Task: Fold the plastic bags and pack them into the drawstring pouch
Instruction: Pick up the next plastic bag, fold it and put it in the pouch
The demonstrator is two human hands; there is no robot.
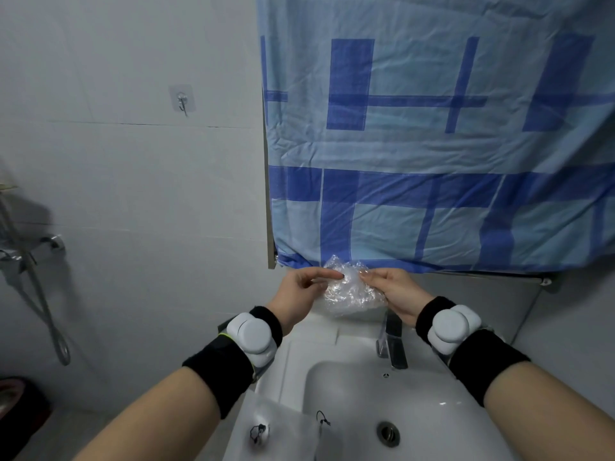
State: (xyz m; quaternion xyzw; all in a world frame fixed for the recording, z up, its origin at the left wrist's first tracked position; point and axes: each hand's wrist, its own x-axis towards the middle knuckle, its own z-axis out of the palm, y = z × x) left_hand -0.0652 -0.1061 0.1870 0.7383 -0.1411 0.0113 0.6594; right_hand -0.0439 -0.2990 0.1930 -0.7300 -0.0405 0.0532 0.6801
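Plastic bag (349,291), clear and crumpled, is held up in the air between both hands, above the back of the white sink (349,387) and in front of the lower edge of the blue checked curtain (432,144). Left hand (299,294) meets the bag's left edge — its forefinger is stretched out straight and lies against the plastic, the thumb sits under it, and the other fingers curl loosely into the palm. Right hand (396,294) pinches the bag's right side, with fingers (369,276) bent over the crinkled film and closed on it. Both wrists wear black bands with pale round trackers. Down on the sink's near left rim lies the drawstring pouch (286,430) — see-through, flat, with black cords. Faucet (392,344) stands under the right wrist.
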